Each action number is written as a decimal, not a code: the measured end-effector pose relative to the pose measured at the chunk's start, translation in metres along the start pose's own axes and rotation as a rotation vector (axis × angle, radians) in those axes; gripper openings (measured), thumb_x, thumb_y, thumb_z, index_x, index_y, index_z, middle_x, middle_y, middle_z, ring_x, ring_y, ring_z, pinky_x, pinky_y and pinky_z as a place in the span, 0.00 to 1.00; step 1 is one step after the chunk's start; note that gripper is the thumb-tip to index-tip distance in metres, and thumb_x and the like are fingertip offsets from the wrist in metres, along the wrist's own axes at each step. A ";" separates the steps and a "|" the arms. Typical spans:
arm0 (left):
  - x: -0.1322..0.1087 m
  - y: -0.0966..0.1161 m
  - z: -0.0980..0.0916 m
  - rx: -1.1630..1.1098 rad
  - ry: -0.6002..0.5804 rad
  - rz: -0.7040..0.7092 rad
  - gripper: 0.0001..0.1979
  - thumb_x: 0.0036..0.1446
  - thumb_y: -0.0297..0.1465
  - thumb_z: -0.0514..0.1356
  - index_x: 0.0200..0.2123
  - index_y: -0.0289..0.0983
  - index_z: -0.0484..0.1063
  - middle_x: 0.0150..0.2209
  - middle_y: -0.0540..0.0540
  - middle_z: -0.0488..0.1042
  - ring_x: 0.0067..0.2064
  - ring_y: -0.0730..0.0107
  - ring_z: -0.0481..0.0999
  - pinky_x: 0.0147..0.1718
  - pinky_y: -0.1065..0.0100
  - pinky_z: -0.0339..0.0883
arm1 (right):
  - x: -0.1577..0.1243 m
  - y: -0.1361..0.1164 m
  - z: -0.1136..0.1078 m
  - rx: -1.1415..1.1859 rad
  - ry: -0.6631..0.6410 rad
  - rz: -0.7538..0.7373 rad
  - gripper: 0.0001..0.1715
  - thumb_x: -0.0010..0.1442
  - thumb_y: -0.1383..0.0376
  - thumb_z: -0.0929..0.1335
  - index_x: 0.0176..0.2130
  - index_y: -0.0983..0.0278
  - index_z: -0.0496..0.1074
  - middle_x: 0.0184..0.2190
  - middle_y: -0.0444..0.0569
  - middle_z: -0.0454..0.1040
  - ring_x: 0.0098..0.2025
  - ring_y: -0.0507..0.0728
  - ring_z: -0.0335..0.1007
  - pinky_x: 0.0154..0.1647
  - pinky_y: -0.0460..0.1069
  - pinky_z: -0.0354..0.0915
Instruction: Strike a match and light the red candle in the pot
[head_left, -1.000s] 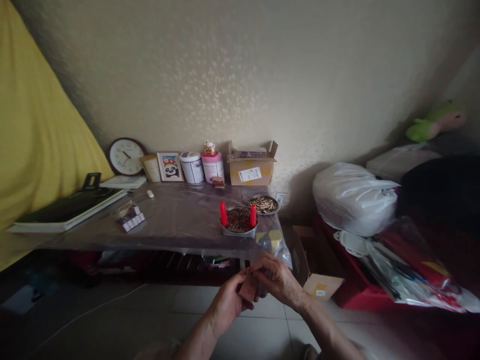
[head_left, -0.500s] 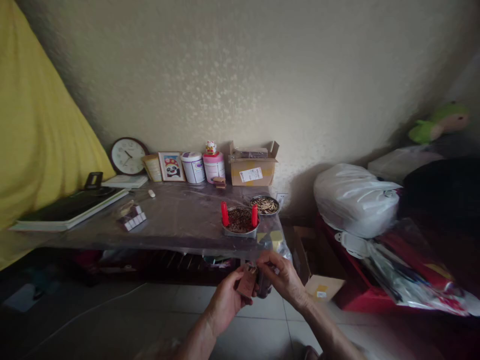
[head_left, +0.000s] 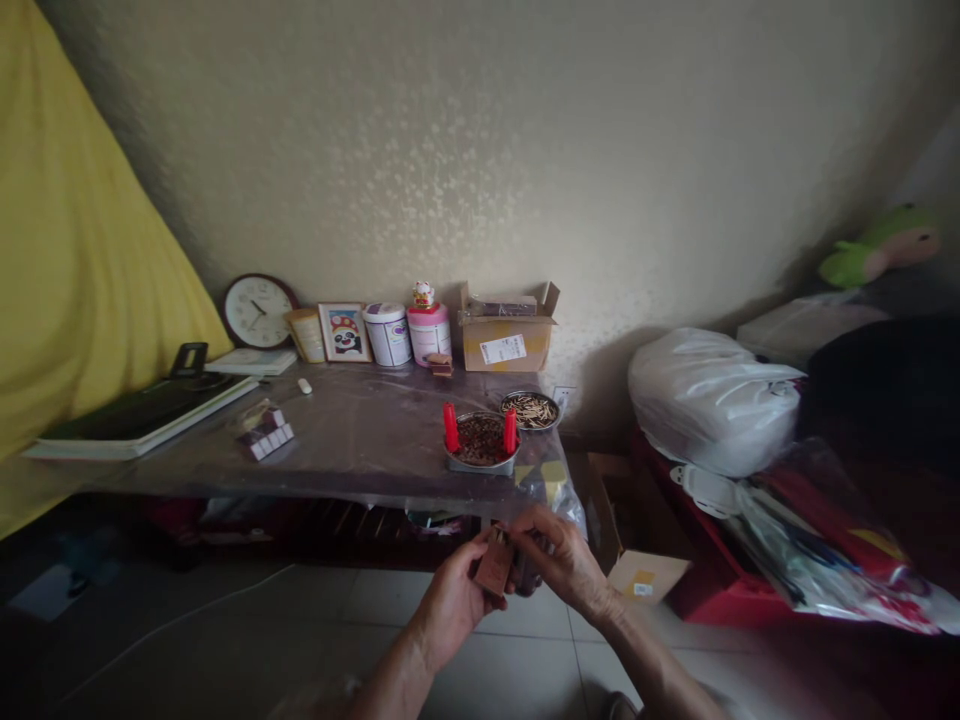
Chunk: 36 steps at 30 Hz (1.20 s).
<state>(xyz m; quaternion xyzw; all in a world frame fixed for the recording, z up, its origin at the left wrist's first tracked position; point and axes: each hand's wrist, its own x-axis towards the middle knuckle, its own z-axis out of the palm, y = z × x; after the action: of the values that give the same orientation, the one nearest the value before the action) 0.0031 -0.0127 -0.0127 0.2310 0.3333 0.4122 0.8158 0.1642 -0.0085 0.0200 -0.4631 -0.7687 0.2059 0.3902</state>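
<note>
My left hand (head_left: 457,590) is wrapped round a small brown matchbox (head_left: 493,570), held upright in front of the table edge. A darker piece (head_left: 528,572) shows behind the box, partly hidden by my fingers. My right hand (head_left: 556,555) is closed in a pinch at the box's top end; whatever its fingertips hold is too small to make out. Beyond the hands, an oval tin (head_left: 482,458) of dark brown bits stands on the table with two red upright sticks (head_left: 451,428) in it. Behind it to the right is a round dish of matchsticks (head_left: 529,410).
The plastic-covered table (head_left: 375,440) bears a pack of small boxes (head_left: 268,434), a clock (head_left: 259,311), a picture frame (head_left: 345,333), tins (head_left: 388,335) and a cardboard box (head_left: 506,342). To the right sit a white plastic bag (head_left: 712,400) and an open carton (head_left: 649,578).
My right hand has shifted slightly left, its fingertips nearer the top of the matchbox. My left hand keeps its hold, and the view has barely moved.
</note>
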 end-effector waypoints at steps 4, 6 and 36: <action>-0.001 -0.001 -0.001 0.002 -0.009 -0.008 0.16 0.54 0.33 0.52 0.41 0.31 0.70 0.26 0.43 0.76 0.26 0.67 0.71 0.24 0.68 0.54 | 0.000 0.002 0.001 0.019 0.074 -0.011 0.13 0.63 0.59 0.63 0.31 0.63 0.70 0.27 0.45 0.72 0.29 0.51 0.69 0.31 0.46 0.65; -0.001 -0.002 -0.002 0.000 -0.020 -0.008 0.15 0.54 0.33 0.52 0.41 0.31 0.70 0.27 0.43 0.76 0.26 0.67 0.71 0.24 0.68 0.54 | 0.000 0.002 0.002 0.024 0.053 -0.011 0.14 0.63 0.59 0.63 0.31 0.63 0.71 0.27 0.45 0.72 0.29 0.52 0.70 0.30 0.46 0.65; -0.005 0.014 0.006 -0.348 -0.212 0.158 0.10 0.57 0.30 0.54 0.43 0.39 0.69 0.33 0.44 0.77 0.37 0.66 0.75 0.33 0.67 0.63 | -0.008 0.005 0.005 0.020 -0.007 -0.108 0.30 0.57 0.53 0.67 0.56 0.56 0.60 0.53 0.53 0.69 0.54 0.63 0.66 0.52 0.55 0.67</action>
<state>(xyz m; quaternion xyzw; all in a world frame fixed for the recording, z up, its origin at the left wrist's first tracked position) -0.0022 -0.0100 0.0020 0.1542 0.1501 0.4996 0.8391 0.1656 -0.0133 0.0104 -0.4161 -0.7918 0.1939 0.4028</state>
